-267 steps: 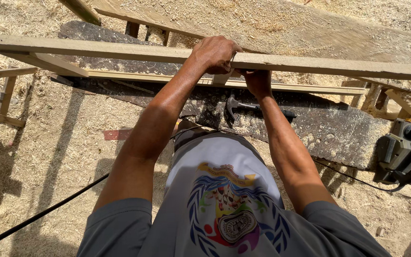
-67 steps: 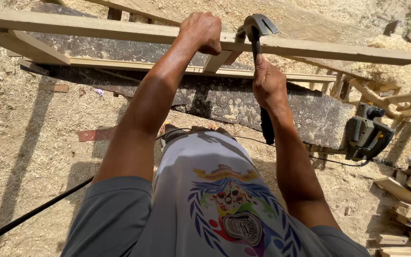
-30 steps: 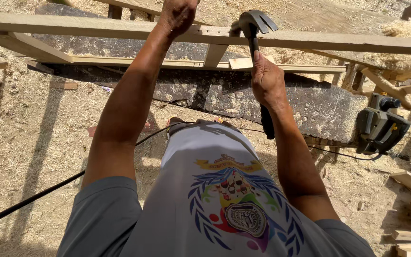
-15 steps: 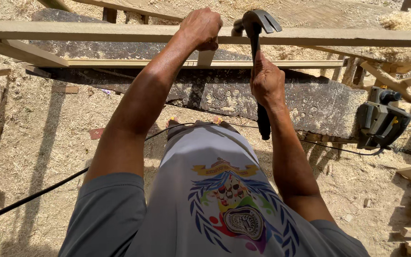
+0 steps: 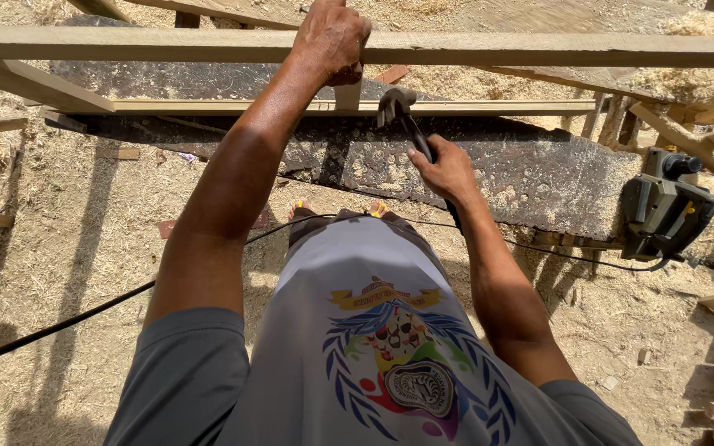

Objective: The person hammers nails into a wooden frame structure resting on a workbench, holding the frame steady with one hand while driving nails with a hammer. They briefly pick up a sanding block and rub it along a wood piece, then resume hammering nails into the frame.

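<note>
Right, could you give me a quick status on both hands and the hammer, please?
Left hand gripping the top wooden rail. Right hand holding the hammer, head low, at the lower rail. Power cable trailing on the ground.

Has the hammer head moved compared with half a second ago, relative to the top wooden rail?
Yes. The hammer head was level with the top wooden rail; now it is below it, near the lower rail, held by the right hand.

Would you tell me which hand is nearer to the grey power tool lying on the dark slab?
Right. The right hand grips the hammer near the power tool; the left hand is farther away, on the top rail.
</note>
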The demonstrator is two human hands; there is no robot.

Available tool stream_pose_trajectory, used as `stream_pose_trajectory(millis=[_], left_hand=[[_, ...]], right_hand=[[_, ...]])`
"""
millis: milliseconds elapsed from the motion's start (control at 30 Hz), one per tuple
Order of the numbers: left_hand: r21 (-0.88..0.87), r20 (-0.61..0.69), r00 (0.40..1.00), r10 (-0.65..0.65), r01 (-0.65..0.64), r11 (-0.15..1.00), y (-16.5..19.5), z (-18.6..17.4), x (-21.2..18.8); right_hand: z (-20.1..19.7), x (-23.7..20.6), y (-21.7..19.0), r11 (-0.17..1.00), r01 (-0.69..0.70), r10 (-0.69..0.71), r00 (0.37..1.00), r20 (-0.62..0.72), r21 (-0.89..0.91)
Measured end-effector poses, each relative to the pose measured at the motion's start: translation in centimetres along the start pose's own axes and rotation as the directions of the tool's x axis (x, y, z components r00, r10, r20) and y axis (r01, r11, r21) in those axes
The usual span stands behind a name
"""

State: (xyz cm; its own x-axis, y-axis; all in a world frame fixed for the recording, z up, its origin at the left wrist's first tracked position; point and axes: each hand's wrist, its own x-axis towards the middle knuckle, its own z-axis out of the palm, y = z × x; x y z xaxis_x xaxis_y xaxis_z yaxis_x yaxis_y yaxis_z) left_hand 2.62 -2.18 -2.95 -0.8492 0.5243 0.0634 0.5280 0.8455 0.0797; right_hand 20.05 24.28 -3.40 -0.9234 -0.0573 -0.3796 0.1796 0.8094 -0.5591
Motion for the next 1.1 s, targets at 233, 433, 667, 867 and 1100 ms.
stream_pose_trajectory(millis=[233,433,667,867,1100], left_hand=[[0.090,-0.357,0.927,0.115,-0.088,0.992,3.3,0.9,1.1],[0.130,-0.325,0.940,0.106,-0.067,0.989,5.2,0.5,1.1],[0.101,-0.255,0.964,0.073,-0.049,0.994,4.5,-0.1,0.8],[0.127,-0.227,0.971,0.071,-0.043,0.991,4.3,0.5,1.3],[0.161,-0.256,0.957,0.137,-0.097,0.982,6.8,-1.0,1.7]], right_hand=[[4.0,3.4,2.6,0.915,-0.206,0.252,0.963,0.095,-0.346],[5.3,4.3,4.8,0.897,-0.151,0.135,0.988,-0.068,-0.415],[5.1,4.3,5.8,0.921,-0.148,0.133,0.989,-0.068,-0.360],[3.7,4.7,5.8,0.954,-0.233,0.215,0.970,-0.113,-0.189],[1.7,10.0,4.6,0.609,-0.436,0.497,0.861,0.109,0.663]])
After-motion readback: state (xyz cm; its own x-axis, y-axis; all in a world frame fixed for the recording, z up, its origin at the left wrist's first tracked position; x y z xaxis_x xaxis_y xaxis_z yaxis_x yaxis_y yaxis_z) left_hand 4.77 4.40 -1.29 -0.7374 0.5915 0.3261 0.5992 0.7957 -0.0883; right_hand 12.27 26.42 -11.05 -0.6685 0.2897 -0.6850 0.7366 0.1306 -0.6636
